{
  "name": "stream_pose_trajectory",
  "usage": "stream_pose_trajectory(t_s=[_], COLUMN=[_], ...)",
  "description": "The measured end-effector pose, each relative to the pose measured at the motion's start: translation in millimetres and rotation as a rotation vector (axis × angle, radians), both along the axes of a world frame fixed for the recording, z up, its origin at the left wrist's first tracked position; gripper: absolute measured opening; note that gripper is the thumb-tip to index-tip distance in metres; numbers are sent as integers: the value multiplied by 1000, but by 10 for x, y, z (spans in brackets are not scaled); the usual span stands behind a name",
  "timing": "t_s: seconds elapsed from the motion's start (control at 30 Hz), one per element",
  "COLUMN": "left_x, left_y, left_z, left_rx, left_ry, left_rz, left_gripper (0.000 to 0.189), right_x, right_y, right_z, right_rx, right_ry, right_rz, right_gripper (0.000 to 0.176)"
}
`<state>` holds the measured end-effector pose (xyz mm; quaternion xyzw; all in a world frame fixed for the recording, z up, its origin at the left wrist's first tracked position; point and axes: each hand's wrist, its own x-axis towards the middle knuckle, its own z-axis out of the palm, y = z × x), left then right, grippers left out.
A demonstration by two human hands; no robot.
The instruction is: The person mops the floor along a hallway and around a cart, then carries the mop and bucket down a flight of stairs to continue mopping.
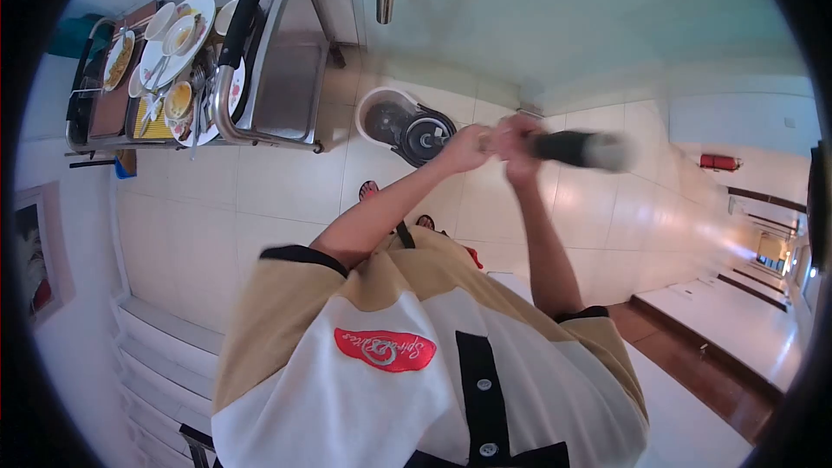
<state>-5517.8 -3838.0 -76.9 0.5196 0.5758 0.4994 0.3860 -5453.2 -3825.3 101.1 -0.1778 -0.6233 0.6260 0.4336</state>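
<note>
Both hands are raised close together above the floor, closed around a pole (pixel 568 149) with a black section and a pale, motion-blurred end that points right. My left hand (pixel 465 149) grips its left part, and my right hand (pixel 518 140) wraps it just before the black section. On the floor behind my hands stands a white bucket (pixel 365 127) with greyish liquid inside. A round black basket-like part (pixel 425 135) sits at its right side, partly near my left wrist. The pole's far end cannot be made out.
A metal trolley (pixel 286 91) with used plates (pixel 199 13), bowls and cutlery stands at the upper left. White steps (pixel 169 355) are at the lower left. A greenish wall panel (pixel 520 26) spans the top. A red extinguisher (pixel 720 162) is at the right.
</note>
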Motion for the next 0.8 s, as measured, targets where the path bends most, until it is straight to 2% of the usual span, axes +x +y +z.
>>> stream_pose_trajectory(t_s=[0.03, 0.07, 0.1, 0.13, 0.17, 0.2, 0.23, 0.27, 0.3, 0.37, 0.4, 0.43, 0.47, 0.5, 0.53, 0.57, 0.67, 0.7, 0.73, 0.8], left_x=[45, 46, 78, -14, -106, -153, -132, -104, -110, -92, -175, -25, 76, 95, 111, 75, -177, -293, -344, -539], left_y=[-79, -189, -218, -211, -206, -135, -123, -113, -61, 79, -15, -9, -14, -82, -154, -231, -476, -502, -588, -553], left_z=[-99, 14, 167, 643, 1130, 1713, 2318, 2666, 2568, 2062, 1623, 841, -67, -323, -562, -386, 185, 249, 177, -34], left_rx=[-1, -2, 9, 54, 98, 177, 460, 746, 688, 568, 38, 46, 46, 33, 19, 0, -58, -75, -172, -340], left_ry=[32, 65, 19, 37, 56, 129, 149, 168, 145, 94, -165, -17, 49, 81, 113, 123, 173, 191, 226, 306], left_rz=[-28, -57, -40, -48, -55, -84, -16, 57, 27, -28, -129, 3, 14, 19, 23, 11, -32, -36, -52, -80], left_gripper=[27, 30, 36, 40, 44, 43, 32, 22, 21, 20, 19, 25, 28, 33, 38, 44, 64, 71, 78, 92], right_x=[173, 150, 149, 150, 201, 178, 154, 191, 227, 79, 28, 10, 72, 92, 256, 167, 133, 195, 234, 493], right_y=[-27, -177, -118, -16, 67, -2, -68, 41, 151, 254, 236, 86, -2, -145, -217, -338, -217, -141, -165, -262], right_z=[-718, -429, -340, -245, 236, 939, 1642, 1749, 1857, 1363, 1061, 633, 72, -418, -723, -506, 118, 504, 1086, 1973], right_rx=[319, 209, 271, 329, 263, 169, 75, 166, 252, 131, 74, 122, 13, 86, 241, 356, 103, 60, 107, 166], right_ry=[-421, -615, -475, -325, -272, -137, -3, -17, -26, 20, 45, -28, 6, -92, -367, -387, -303, -164, -7, 59], right_rz=[-155, 3, -49, -101, -186, -127, -67, 85, 240, 192, 170, 14, 43, -94, 22, 19, -113, -140, -20, 246], right_gripper=[7, 6, 5, 5, 8, 14, 23, 22, 23, 19, 18, 14, 15, 19, 22, 22, 22, 23, 23, 20])
